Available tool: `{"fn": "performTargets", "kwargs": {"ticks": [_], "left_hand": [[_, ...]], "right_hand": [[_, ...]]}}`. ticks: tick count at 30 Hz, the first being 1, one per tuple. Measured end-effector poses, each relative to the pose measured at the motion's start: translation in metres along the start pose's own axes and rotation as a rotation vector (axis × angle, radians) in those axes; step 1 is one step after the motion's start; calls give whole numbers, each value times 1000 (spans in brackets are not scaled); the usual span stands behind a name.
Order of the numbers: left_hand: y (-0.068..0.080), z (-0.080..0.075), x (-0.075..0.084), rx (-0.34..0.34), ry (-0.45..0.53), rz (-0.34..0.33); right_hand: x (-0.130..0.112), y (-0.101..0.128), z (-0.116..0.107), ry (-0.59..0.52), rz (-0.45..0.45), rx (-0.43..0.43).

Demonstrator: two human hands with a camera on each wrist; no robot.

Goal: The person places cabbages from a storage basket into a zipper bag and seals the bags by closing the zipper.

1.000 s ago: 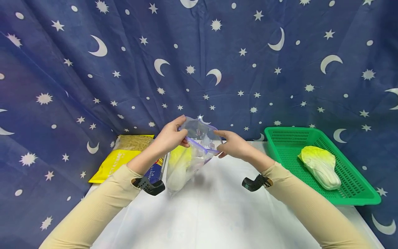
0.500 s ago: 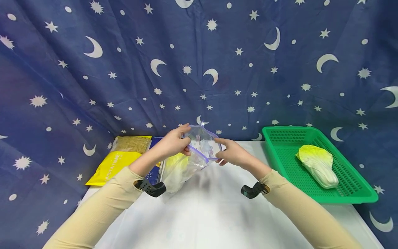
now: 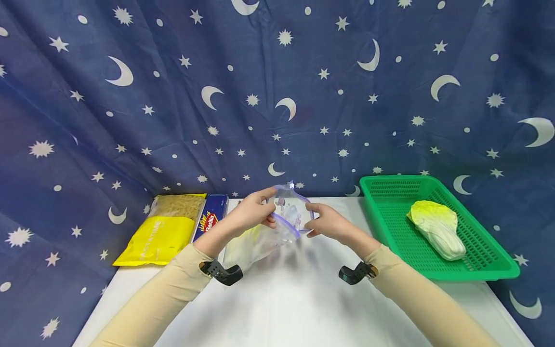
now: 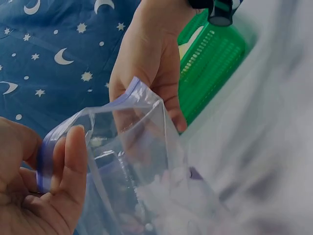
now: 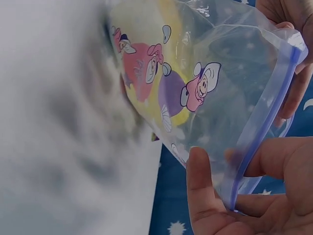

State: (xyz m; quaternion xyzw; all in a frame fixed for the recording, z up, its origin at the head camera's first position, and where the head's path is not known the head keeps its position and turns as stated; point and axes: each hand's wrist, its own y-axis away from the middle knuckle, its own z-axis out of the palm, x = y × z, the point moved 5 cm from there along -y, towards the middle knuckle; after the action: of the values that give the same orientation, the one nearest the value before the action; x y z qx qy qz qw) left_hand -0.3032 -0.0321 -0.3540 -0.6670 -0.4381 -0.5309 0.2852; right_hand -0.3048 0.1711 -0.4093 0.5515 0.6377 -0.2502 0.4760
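A clear zip bag [image 3: 291, 212] with a purple zip strip and printed cartoon figures is held with its mouth spread. My left hand [image 3: 255, 210] pinches the left side of the rim, thumb and fingers on the strip. Opposite it, my right hand [image 3: 331, 223] grips the right side of the rim. Inside the bag's lower left part lies a pale yellow-green napa cabbage [image 3: 244, 246], partly hidden by the left hand and arm. In the right wrist view the printed bag wall [image 5: 205, 88] shows close up, with the right thumb and fingers around its purple edge.
A green plastic basket [image 3: 386, 231] at the right holds another napa cabbage [image 3: 437, 230]. At the left lie a yellow pasta bag [image 3: 162, 236] and a blue spaghetti box [image 3: 212, 212] on the white table [image 3: 277, 308]. A star-patterned curtain [image 3: 303, 96] hangs behind.
Both hands and the zip bag have shifted slightly right and down in the head view. More of the spaghetti box now shows beside the left hand. Both hands keep hold of the rim.
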Motion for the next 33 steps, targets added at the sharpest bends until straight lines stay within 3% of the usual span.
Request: {"fn": "performTargets", "kwargs": {"ticks": [10, 15, 26, 33], "left_hand": [[-11, 22, -8, 45, 32, 93], [-11, 23, -15, 66, 38, 78], [-5, 25, -26, 66, 47, 34], [-7, 28, -26, 56, 45, 50]], "right_hand": [[16, 3, -11, 9, 10, 28], [15, 13, -25, 8, -20, 21], [27, 42, -94, -20, -30, 88], [42, 60, -144, 87, -13, 176]]}}
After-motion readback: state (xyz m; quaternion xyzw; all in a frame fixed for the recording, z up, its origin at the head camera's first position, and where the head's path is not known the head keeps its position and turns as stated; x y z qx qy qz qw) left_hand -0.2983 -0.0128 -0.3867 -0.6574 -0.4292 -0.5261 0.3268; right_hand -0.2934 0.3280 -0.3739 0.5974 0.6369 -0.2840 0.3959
